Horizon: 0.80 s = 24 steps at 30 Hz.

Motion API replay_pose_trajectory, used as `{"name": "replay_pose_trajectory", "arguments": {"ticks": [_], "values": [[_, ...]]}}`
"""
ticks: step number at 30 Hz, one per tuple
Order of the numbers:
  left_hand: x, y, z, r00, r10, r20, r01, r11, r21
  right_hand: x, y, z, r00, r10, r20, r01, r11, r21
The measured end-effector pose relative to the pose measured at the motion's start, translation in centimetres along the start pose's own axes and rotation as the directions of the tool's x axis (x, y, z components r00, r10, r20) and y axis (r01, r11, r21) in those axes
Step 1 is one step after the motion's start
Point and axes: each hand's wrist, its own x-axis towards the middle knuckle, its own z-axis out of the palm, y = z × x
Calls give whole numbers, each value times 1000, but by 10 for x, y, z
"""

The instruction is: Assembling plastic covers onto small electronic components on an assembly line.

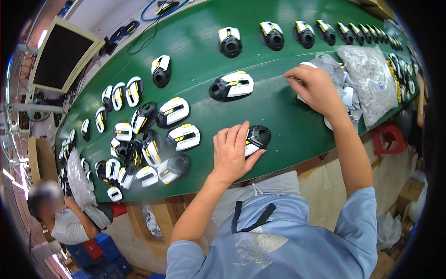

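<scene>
My left hand rests over a black-and-white plastic housing near the table's front edge. Its fingers lie along the white side and the thumb reaches round the near end, gripping it against the table. My right hand is raised over the table on the right, fingers curled in a pinch; what they hold, if anything, cannot be made out. Beside and partly behind it is a pile of thin white and grey pieces. A similar housing with yellow marks lies beyond my left hand.
Many like housings crowd the left of the green table; a row of them runs along the far side. A clear plastic bag lies at right. A monitor stands far left, and another person sits at left.
</scene>
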Motion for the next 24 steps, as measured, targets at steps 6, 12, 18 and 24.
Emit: {"name": "replay_pose_trajectory", "arguments": {"ticks": [6, 12, 18, 24], "values": [[-1, -7, -1, 999, 29, -17, -31, 993, -112, -83, -68, 68, 935, 354, 17, -148, 345, 927], [-1, -7, -4, 999, 21, -29, -25, 991, -132, -103, -68, 71, 983, 111, 148, -172, 845, 506], [-4, -10, -3, 1000, 19, 0, -18, 987, -157, -73, -56, 67, 981, -169, 100, 112, 901, 418], [-5, -16, -6, 998, 48, 34, -40, 977, -207, -68, -50, 68, 951, -259, 171, 169, 894, 415]]}}
